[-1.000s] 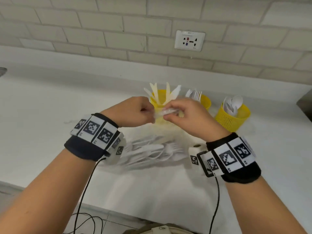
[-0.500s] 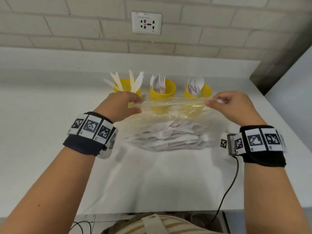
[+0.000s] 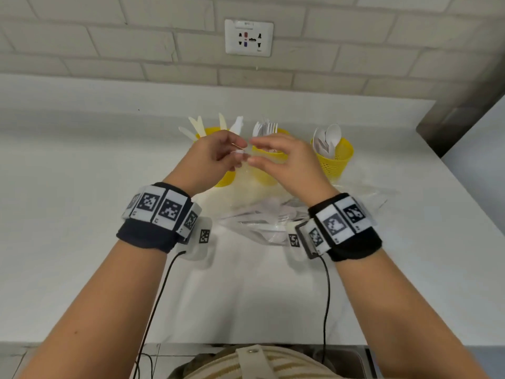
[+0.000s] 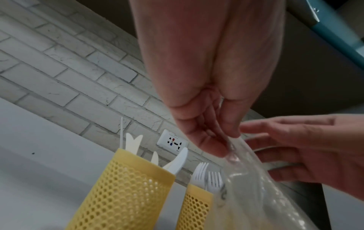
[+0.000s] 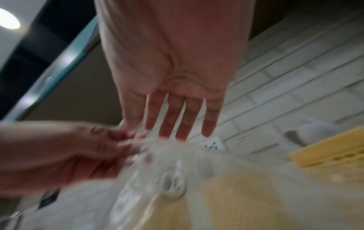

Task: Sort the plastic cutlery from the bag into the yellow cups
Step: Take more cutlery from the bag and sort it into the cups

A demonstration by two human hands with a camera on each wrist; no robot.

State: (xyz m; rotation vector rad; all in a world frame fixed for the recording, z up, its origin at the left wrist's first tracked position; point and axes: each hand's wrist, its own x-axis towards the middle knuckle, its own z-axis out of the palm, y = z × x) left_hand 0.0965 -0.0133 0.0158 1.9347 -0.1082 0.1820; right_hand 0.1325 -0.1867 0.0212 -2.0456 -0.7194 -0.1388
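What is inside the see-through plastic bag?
The clear plastic bag holds white plastic cutlery; fork tines show through it. The right wrist hides part of the pile, so what else lies there, or how many pieces, cannot be told.

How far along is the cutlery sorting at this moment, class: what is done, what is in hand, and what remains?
Done: the left cup holds knives, the middle cup forks, the right cup spoons. In hand: the left hand pinches the top edge of the clear bag, and the right hand reaches to that edge with straight fingers. Left: white cutlery still lies inside the bag, unsorted.
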